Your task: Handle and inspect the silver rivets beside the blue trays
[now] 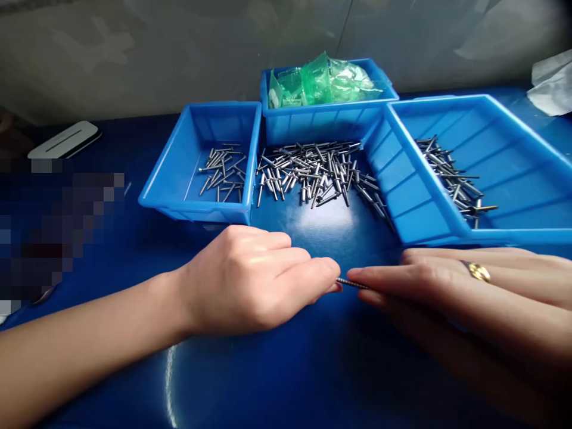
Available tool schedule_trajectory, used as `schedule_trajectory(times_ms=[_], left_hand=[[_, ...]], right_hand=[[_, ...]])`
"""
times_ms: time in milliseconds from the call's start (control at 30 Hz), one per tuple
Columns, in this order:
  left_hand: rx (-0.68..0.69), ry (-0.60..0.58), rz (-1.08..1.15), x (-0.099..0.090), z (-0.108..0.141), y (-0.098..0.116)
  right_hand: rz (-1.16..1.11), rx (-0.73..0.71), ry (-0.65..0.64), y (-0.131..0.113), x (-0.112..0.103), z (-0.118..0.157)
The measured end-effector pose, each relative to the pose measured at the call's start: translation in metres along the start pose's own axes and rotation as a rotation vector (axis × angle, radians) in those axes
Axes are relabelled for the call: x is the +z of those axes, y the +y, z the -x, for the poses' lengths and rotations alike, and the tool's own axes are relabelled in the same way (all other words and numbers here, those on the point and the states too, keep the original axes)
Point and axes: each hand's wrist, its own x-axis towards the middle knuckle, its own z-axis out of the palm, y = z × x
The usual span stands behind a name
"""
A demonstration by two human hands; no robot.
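Between my two hands, low over the blue table, runs a thin threaded screw (352,283). My left hand (259,280) pinches one end of it between thumb and forefinger, the other fingers curled in. The opposite end lies in the fingertips of my right hand (451,286), which wears a gold-coloured ring. Beyond my hands, a pile of loose rivets and screws (313,170) is spread on the table. Several screws (223,170) lie in the left blue bin (196,205), and rivets (451,179) lie in the right blue bin (513,161).
A third blue bin (317,122) at the back holds green plastic bags (322,83). A white device (65,140) lies at the far left. Crumpled white plastic (554,83) is at the far right. A grey wall (179,53) bounds the blue table (250,375) behind.
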Motion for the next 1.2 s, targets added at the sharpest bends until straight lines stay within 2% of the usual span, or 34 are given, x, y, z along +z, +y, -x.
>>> schedule_trajectory(times_ms=[200,300,500,633,733,867,1000,1200], left_hand=[[-0.072,0.033,0.061,0.001,-0.002,0.002],[-0.077,0.077,0.102,0.0,-0.003,0.003],[-0.048,0.086,0.194,0.003,0.0,0.001],[-0.086,0.161,0.165,0.007,0.0,0.002],[-0.035,0.122,0.17,0.006,-0.001,0.002],[-0.042,0.148,0.137,0.004,-0.002,0.002],[-0.043,0.071,0.14,0.001,0.0,0.001],[-0.031,0.07,0.133,0.0,0.001,-0.001]], right_hand=[[-0.004,-0.022,0.027,0.001,0.006,-0.001],[0.011,0.017,-0.024,0.003,0.007,-0.001],[-0.031,-0.032,-0.044,0.001,0.006,-0.018],[-0.023,-0.034,-0.043,-0.001,0.005,-0.025],[0.001,-0.047,-0.018,0.001,0.006,-0.023],[-0.033,-0.004,-0.023,0.006,0.007,-0.015],[-0.081,0.054,-0.045,0.004,0.008,-0.009],[-0.021,0.018,-0.038,-0.001,0.006,-0.008]])
